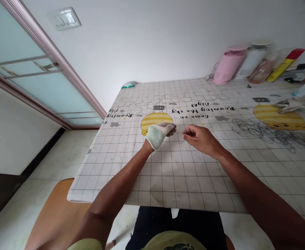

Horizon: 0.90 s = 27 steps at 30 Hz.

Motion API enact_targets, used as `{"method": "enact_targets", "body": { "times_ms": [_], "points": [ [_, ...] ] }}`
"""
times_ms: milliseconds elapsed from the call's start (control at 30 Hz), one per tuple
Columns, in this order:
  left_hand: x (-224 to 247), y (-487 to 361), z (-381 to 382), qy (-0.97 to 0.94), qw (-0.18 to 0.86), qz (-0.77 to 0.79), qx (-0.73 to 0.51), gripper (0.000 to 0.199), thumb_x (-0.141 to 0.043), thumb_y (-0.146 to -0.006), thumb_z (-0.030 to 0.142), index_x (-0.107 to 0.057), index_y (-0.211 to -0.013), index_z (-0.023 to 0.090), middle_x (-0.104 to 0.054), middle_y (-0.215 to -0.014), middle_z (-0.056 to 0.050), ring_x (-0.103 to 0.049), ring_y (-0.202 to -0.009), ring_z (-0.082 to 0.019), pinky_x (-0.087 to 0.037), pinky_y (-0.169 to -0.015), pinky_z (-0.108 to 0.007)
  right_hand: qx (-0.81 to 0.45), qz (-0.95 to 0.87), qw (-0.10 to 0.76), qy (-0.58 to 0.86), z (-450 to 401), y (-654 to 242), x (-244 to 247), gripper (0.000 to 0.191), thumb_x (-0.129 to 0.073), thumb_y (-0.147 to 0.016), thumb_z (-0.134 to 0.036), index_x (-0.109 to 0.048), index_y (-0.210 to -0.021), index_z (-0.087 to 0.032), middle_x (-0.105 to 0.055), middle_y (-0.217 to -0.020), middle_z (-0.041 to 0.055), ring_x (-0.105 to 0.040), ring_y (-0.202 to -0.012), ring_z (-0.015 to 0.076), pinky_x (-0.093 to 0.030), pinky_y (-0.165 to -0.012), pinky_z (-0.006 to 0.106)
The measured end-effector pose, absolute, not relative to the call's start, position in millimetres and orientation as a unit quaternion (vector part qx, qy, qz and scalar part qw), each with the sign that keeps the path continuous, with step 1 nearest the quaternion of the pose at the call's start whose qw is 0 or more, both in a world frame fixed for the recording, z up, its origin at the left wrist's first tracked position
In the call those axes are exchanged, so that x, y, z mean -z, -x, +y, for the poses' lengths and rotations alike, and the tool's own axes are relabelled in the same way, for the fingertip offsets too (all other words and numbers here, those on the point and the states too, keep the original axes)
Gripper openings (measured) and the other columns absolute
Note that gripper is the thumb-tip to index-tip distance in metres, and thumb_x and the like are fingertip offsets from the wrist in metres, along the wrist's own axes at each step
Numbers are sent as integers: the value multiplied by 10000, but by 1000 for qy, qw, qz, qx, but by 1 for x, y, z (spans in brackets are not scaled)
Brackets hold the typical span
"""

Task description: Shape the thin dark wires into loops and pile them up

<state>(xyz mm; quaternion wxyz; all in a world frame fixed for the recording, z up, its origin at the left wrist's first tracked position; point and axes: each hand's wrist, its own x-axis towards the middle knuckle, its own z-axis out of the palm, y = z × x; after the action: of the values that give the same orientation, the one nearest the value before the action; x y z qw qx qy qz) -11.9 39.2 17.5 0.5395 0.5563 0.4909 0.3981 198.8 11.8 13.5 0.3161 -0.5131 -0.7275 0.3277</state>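
Fine handling up front, bulk kept to the back

We work close in at a bench (173, 180), presumably so that both hands can reach well over its near edge. The tall pink container (229, 67) and white container (252, 60) stand by the wall (168, 41), probably to be out of our way, while the tangle of wire (267, 134) lies to the right, handy to the right hand (200, 138). We keep that hand bare, likely for a finer feel; its thumb and fingertips are drawn together, but whether anything sits in that grip we cannot tell. The left hand (161, 133) wears a glove (154, 139), perhaps against sharp ends, and its grip is closed, seemingly pinching a thin strand (177, 129) that shows faintly between our hands. The row of bent wires (183, 97) lies along the back part, likely spread so the pieces do not catch.

Counting, we have one bench, two tall containers, one tangle with strands past numbering, two hands, one yellow-and-red box (284, 66), one pinkish bottle (260, 72), what looks like one loose glove (295, 104), and one small packet (128, 84) at the far left corner. The bent pieces are too faint to number.
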Motion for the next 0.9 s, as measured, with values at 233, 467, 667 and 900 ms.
{"method": "enact_targets", "body": {
  "times_ms": [233, 467, 667, 900],
  "points": [
    [-3, 14, 38, -532, 544, 504, -409, 258, -626, -894, 363, -771, -904, 150, -769, -865, -76, -700, -774, -162, -571, -746, -288, -427, -678, 336, 495, 19, -198, 0, 276, -680, -920, -515, -704, -960, -242, -745, -901, 37, -690, -805, 218, -560, -728, 373],
    [-1, 9, 34, -546, 546, 506, -384, 219, -628, -886, 322, -765, -838, 159, -758, -851, -63, -678, -758, -151, -552, -707, -266, -436, -666, 376, 474, 19, -185, 2, 303, -694, -904, -535, -729, -910, -234, -751, -933, 38, -698, -894, 235, -555, -824, 398],
    [5, 7, 30, -535, 531, 533, -384, 239, -632, -896, 311, -782, -1028, 181, -749, -825, -37, -688, -779, -140, -569, -760, -255, -334, -688, 405, 501, 22, -186, 14, 280, -599, -973, -505, -668, -902, -243, -734, -889, 49, -684, -866, 248, -540, -785, 398],
    [13, 2, 25, -562, 510, 544, -358, 389, -585, -914, 298, -755, -1246, 185, -745, -804, -19, -684, -767, -143, -559, -774, -258, 33, -826, 262, 498, 30, -188, 24, 374, -336, -1091, -354, -594, -857, -218, -612, -824, 111, -546, -790, 263, -409, -708, 405]
  ]
}}
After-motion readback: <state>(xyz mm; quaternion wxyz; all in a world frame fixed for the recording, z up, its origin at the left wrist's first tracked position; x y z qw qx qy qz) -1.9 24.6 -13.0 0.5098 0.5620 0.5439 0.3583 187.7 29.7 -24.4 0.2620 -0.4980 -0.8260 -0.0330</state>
